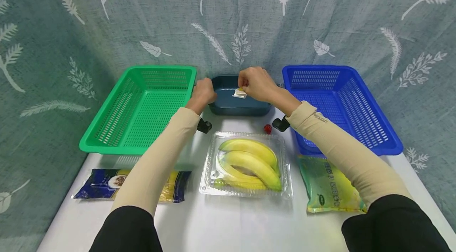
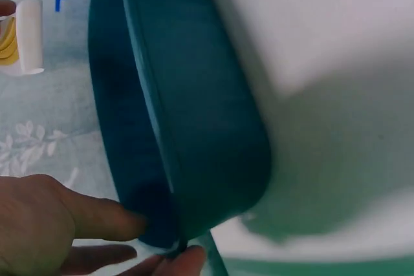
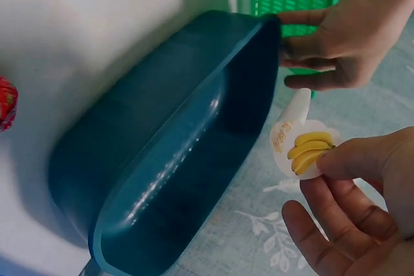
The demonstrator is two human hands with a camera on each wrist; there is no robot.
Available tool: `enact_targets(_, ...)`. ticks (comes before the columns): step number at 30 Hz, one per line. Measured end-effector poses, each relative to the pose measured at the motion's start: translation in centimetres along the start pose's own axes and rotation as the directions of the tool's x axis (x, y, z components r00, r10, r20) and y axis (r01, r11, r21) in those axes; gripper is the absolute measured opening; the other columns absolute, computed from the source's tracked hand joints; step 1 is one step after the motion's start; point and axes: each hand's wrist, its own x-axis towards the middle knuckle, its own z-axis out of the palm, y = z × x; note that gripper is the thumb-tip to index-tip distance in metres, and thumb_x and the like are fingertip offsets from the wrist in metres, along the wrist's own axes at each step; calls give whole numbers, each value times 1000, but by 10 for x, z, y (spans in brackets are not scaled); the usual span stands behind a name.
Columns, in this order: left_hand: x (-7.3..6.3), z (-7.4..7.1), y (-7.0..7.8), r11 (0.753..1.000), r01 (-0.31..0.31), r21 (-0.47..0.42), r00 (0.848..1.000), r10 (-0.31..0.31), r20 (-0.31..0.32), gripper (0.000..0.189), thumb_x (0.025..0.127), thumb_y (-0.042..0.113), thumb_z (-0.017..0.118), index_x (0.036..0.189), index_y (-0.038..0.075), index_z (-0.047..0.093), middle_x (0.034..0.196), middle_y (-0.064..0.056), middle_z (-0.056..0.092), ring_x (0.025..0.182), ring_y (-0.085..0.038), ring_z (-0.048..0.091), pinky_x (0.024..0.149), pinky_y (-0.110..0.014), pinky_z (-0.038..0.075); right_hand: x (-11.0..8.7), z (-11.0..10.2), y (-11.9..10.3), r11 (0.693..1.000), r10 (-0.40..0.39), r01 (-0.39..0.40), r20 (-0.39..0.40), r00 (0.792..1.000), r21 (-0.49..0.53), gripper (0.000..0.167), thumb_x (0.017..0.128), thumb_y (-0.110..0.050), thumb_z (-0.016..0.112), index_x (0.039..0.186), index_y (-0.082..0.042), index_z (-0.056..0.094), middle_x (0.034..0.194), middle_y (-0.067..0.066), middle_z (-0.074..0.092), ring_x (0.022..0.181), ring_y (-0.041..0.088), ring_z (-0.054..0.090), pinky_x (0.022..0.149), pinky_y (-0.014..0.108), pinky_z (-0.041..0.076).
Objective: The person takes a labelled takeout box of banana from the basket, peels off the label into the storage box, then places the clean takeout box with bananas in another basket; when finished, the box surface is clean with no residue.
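Observation:
My left hand pinches the left end of a dark teal basin. In the left wrist view its thumb lies inside the basin's wall and its fingertips outside. Over the basin, my right hand holds a small white sticker between thumb and fingers. A picture of yellow bananas and gold lettering show on the sticker, and one part of it curls up into a white roll. The right wrist view shows the basin's inside, with nothing in it but shine on the bottom.
A green basket stands left, a blue basket right. In front, a clear plastic box holds bananas. A noodle packet lies left, a green-yellow bag right, and a small red wrapped item near the basin.

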Motion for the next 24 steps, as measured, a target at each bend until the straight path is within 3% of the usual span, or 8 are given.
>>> enact_targets(5, 8, 3, -7, 999, -22, 40, 999, 24, -44, 23, 95, 10, 62, 114, -2, 63, 117, -22, 63, 106, -37, 62, 82, -45, 54, 14, 8, 5, 1000, 17, -17, 36, 999, -4, 18, 84, 8, 59, 87, -4, 72, 85, 10, 70, 76, 25, 64, 70, 40, 53)
enact_targets(11, 11, 4, -8, 998, -44, 47, 997, 47, -60, 20, 94, 9, 62, 111, -1, 64, 113, -21, 65, 102, -36, 64, 78, -45, 55, 28, 19, 10, 999, 43, -41, 76, 996, -25, 14, 88, 5, 63, 90, -3, 74, 87, 11, 70, 77, 26, 65, 71, 41, 53)
enact_targets(17, 10, 5, -7, 995, -62, 74, 996, 66, -61, 24, 92, 9, 64, 113, -2, 65, 115, -21, 65, 106, -35, 63, 84, -45, 54, 40, 34, 16, 998, 67, -65, 128, 989, -23, 12, 89, 4, 63, 87, -4, 72, 84, 10, 68, 71, 25, 61, 65, 38, 51)
enact_targets(24, 13, 3, -11, 994, -78, 74, 996, 81, -42, 23, 95, 9, 62, 114, -4, 64, 113, -22, 65, 101, -36, 65, 81, -44, 55, 61, 52, 22, 997, 20, -10, 145, 989, -71, 19, 87, 10, 59, 81, -2, 71, 82, 10, 67, 64, 21, 56, 60, 33, 47)
